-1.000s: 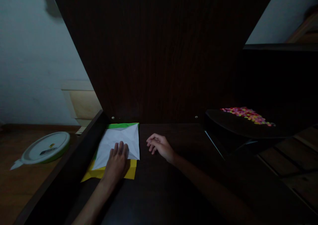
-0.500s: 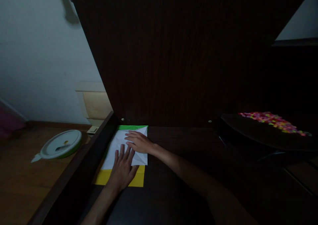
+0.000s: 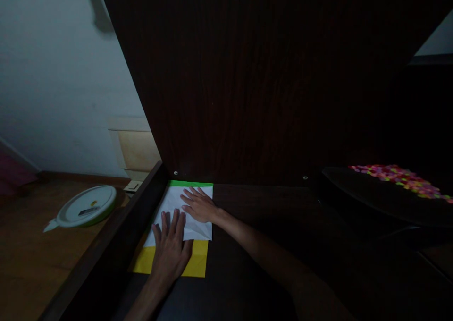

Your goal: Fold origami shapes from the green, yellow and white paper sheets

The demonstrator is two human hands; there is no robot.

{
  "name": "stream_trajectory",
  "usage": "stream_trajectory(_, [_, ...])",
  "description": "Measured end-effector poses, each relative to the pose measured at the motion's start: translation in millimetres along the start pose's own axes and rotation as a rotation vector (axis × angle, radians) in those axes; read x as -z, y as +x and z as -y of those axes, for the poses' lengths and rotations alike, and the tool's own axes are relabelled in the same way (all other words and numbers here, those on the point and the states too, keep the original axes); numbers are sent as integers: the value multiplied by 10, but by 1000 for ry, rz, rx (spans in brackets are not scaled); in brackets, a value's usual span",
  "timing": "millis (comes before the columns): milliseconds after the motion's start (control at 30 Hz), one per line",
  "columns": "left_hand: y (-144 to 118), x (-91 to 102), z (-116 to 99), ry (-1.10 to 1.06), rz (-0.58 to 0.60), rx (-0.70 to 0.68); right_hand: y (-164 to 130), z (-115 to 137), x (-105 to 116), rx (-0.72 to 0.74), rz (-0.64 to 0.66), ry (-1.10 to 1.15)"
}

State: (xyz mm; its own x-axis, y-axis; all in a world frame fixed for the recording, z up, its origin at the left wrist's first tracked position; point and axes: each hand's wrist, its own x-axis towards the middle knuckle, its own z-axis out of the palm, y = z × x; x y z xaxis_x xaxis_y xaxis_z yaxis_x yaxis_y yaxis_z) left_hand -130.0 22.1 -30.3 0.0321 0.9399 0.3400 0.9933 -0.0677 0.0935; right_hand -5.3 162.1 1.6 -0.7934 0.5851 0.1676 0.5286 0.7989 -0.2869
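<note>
A creased white sheet of paper [image 3: 172, 197] lies on a dark wooden surface, over a yellow sheet [image 3: 197, 259] that shows along the near side. Beyond its far edge runs a thin strip of green paper [image 3: 180, 183]. My left hand [image 3: 170, 248] rests flat with fingers spread, its fingertips on the white sheet and its palm over the yellow. My right hand [image 3: 200, 205] also lies flat on the white sheet, fingers apart, near the right edge. Neither hand grips anything. How the sheets join under the hands is hidden.
A raised dark board [image 3: 102, 238] borders the surface on the left, and a tall dark panel [image 3: 240, 89] stands behind. On the floor beyond sits a round lidded container [image 3: 87, 206]. At the right is a dark curved object [image 3: 375, 193] with a colourful beaded strip [image 3: 403, 177].
My left hand has slid slightly left and nearer, away from my right hand, with its fingers wider apart. The right hand's fingers have spread too. The view has shifted a little.
</note>
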Motion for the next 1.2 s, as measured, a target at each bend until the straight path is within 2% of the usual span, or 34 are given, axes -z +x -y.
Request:
stream_trajectory(233, [6,9,-5,-9,-28,63,96,-50,-4,-48,9,-8])
stream_trajectory(667, [33,42,-86,34,80,108,153,-99,16,-91,27,-7])
stream_trajectory(833, [64,123,-117,33,93,149,152,-94,9,-101,37,-5])
stream_trajectory(933, [135,216,-175,71,143,157,157,-97,-11,-114,39,-8])
stream_trajectory(1033, [250,277,-204,82,261,170,161,-101,-27,-121,40,-10])
stream_trajectory(1100, [340,281,-193,63,366,192,161,-103,-30,-118,39,-12])
stream_trajectory(1200, [459,248,-149,60,410,206,156,-100,-24,-113,35,-17])
